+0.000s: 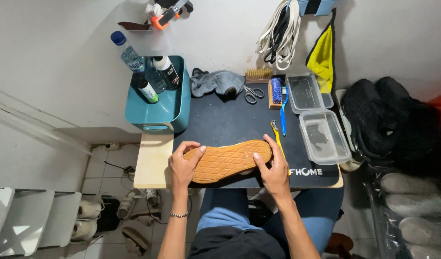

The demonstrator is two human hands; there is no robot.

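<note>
Tan shoe sole (228, 160) between both hands, yellow toothbrush (277, 136) just beside.

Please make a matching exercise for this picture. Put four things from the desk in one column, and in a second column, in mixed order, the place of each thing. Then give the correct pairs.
Things:
1. shoe
2. scissors
3. bottles
4. clear containers

Places:
A. standing in the teal bin at the mat's left edge
B. sole up, held between the left hand and the right hand
C. on the right side of the dark mat
D. at the back of the mat, beside the grey cloth

Pairs: 1-B, 2-D, 3-A, 4-C
</note>
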